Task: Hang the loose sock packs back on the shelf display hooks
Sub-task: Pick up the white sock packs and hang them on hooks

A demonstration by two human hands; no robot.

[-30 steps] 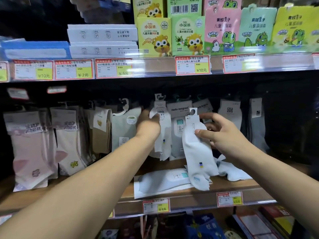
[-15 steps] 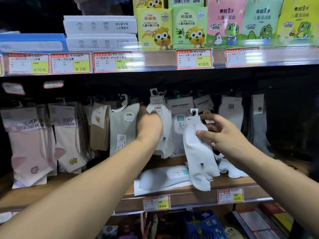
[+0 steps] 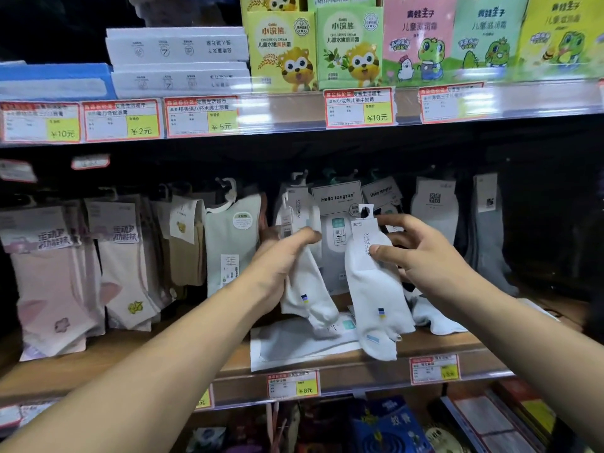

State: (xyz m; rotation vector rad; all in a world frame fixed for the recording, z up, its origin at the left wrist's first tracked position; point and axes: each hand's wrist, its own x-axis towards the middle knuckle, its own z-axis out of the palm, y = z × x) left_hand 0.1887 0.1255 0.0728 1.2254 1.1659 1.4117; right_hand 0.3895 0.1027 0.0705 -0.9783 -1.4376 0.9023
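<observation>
shelf (image 3: 327,361): loose packs lie on its board.
left hand (image 3: 277,266): grip closed around hanging white pack (image 3: 304,273).
right hand (image 3: 421,256): pinches sock pack (image 3: 372,282) at 3 o'clock of it.
risk: hook (image 3: 299,178), seemingly at 11 o'clock, misses the hanger hole; pack drops.

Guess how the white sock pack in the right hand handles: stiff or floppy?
Probably floppy: the white sock pack droops below the right hand, toe sagging to the shelf. Likely light, since a few fingers hold it. Its card header looks stiffer.

Hanging sock packs (image 3: 338,230) crowd the hook row, wall to wall. A flat pack (image 3: 294,346) covers the shelf (image 3: 327,371) front edge's middle. Bare board lies toward its left end.
</observation>
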